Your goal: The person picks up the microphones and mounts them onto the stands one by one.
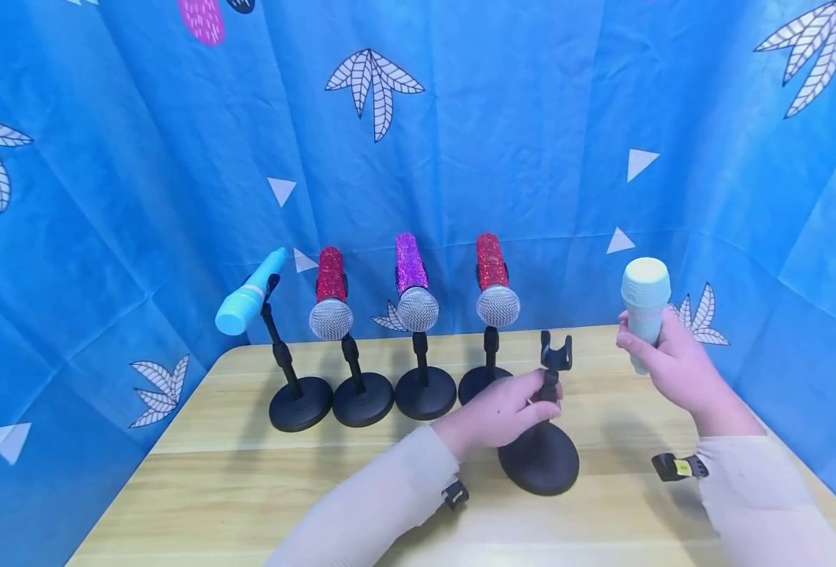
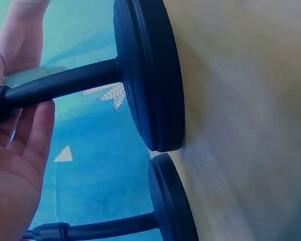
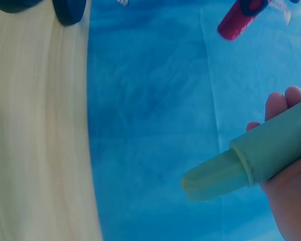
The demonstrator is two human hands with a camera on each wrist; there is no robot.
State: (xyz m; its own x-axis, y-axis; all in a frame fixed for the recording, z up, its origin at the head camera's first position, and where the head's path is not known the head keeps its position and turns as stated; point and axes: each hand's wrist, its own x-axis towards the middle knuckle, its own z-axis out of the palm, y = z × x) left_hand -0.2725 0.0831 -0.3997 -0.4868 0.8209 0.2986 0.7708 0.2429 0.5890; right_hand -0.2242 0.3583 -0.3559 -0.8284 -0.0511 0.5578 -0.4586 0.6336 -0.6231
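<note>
My left hand (image 1: 506, 409) grips the upper pole of a black microphone stand (image 1: 540, 465), just below its bare U-shaped clip (image 1: 555, 354). The round base shows side-on in the left wrist view, beside the base of another stand (image 2: 173, 201). Off to the right, my right hand (image 1: 673, 362) holds a pale blue-green microphone (image 1: 646, 295) in the air, its thick head pointing up. In the right wrist view the narrow tail end of this microphone (image 3: 215, 175) sticks out past the palm, and fingertips (image 3: 277, 105) show along its far side.
Along the back of the wooden table (image 1: 219, 480) stand a light blue microphone (image 1: 250, 295), a red glittery one (image 1: 331, 276), a purple one (image 1: 410, 264) and another red one (image 1: 491, 264), each on a black stand. A blue patterned curtain (image 1: 517, 157) hangs close behind and at both sides.
</note>
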